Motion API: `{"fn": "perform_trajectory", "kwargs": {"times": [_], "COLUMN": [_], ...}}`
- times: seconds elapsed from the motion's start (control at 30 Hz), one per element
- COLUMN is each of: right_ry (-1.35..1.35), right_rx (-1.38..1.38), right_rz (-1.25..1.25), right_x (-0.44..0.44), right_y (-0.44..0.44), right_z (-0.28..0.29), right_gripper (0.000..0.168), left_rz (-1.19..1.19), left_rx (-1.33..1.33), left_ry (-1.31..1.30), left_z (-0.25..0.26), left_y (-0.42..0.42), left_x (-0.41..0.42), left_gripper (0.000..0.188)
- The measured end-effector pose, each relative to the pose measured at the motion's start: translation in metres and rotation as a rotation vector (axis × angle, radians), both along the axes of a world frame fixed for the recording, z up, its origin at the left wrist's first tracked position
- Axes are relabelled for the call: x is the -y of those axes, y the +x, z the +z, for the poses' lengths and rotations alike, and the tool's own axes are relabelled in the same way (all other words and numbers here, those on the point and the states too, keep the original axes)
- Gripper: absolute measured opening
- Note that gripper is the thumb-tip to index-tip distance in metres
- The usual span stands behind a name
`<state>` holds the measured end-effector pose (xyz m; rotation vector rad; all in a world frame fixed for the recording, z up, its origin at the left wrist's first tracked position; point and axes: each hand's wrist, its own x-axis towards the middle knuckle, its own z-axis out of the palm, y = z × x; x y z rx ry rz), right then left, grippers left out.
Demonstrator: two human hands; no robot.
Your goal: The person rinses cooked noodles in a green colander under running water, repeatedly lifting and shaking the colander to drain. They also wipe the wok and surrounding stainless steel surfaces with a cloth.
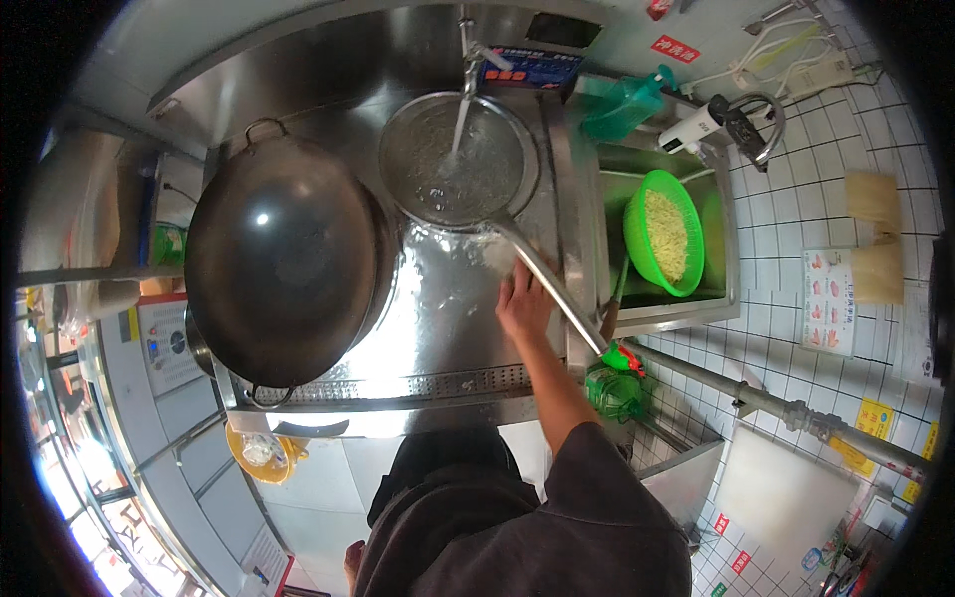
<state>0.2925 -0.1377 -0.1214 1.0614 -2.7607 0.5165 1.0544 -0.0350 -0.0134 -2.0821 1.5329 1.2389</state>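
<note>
My right hand (pixel 526 302) lies on the wet stainless steel worktop (pixel 448 298), fingers spread, under the long handle of a metal strainer or ladle (pixel 552 283). Whether it touches the handle cannot be told. The round head rests at a metal pan (pixel 459 160), where water runs from a tap (pixel 468 74). Left of it stands a large dark wok (pixel 283 261) with two loop handles. My left hand (pixel 354 556) hangs low beside my body, mostly hidden by my shirt; its fingers are unclear.
At right, a green plastic basket (pixel 640 231) of pale shredded food sits in a steel sink (pixel 716 254). A green pump bottle (pixel 623 108) stands behind it. A yellow bin (pixel 280 466) is below the worktop, front left. A pipe (pixel 746 392) runs along the right.
</note>
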Motion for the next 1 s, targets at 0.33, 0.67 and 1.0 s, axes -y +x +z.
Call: {"fn": "perform_trajectory", "kwargs": {"times": [0.33,0.67,1.0], "right_ry": [-0.19,0.02,-0.353], "right_rx": [0.63,0.229,1.209], "right_rz": [0.161,0.167,0.121], "right_x": [-0.069,-0.064,-0.125], "right_y": [0.058,0.033,-0.034], "right_z": [0.065,0.079,0.031], "right_gripper": [0.024,0.04,0.036], "left_rz": [0.28,0.102,0.026], "left_rx": [-0.507,-0.263,-0.016], "left_ry": [0.044,-0.054,0.053], "left_z": [-0.061,-0.033,0.05], "left_y": [-0.084,-0.149,-0.202], "left_x": [0.032,0.046,0.077], "left_gripper": [0.036,0.037,0.034]}}
